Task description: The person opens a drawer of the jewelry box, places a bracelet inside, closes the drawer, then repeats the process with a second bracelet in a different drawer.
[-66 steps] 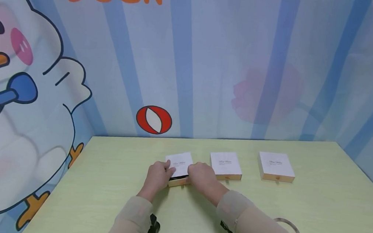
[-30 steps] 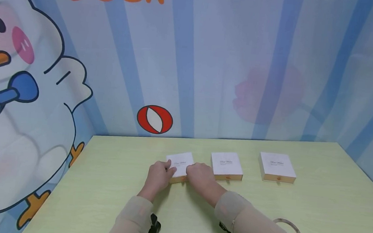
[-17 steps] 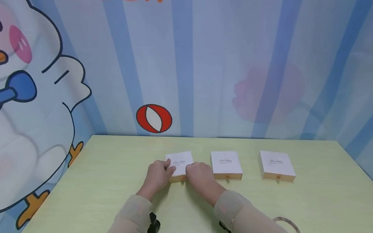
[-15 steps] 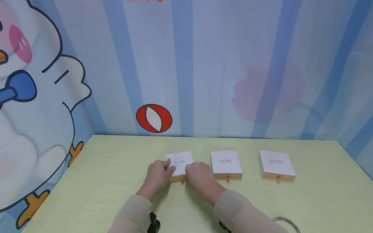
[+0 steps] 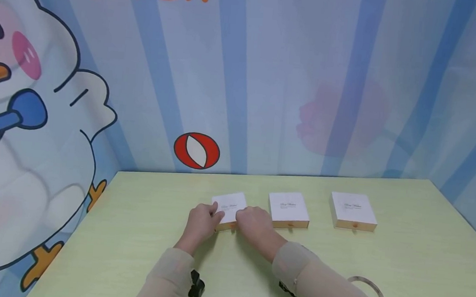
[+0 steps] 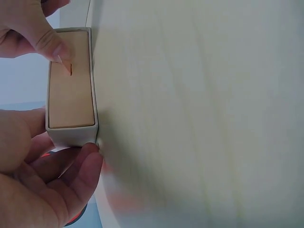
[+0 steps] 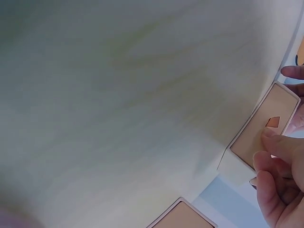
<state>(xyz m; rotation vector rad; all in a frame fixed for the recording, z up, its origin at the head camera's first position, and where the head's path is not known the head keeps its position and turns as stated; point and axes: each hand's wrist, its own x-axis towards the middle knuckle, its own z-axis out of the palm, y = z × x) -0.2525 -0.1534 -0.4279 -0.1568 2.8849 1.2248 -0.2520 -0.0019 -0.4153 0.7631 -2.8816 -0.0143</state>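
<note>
The leftmost white box (image 5: pixel 230 203) lies slightly turned on the table, its tan drawer front flush with the sleeve. My left hand (image 5: pixel 200 224) grips the box's left side, thumb near the top. In the left wrist view, the left hand's fingers (image 6: pixel 88 173) lie along the box's side wall. My right hand (image 5: pixel 257 223) is at the box's front right corner. Its thumb touches the tan drawer front (image 7: pixel 256 128) beside a small orange tab (image 7: pixel 273 122) in the right wrist view; the other fingers are curled beside the box.
A second white box (image 5: pixel 289 208) lies right of the right hand, and a third (image 5: pixel 352 207) farther right. A metallic ring (image 5: pixel 372 287) is partly hidden by the right sleeve. A printed curtain (image 5: pixel 277 86) stands behind the table (image 5: pixel 137 234).
The drawer of the leftmost box, slightly open with a dark gap at first, has slid in flush. My right hand moved slightly left. The left hand keeps its grip.
</note>
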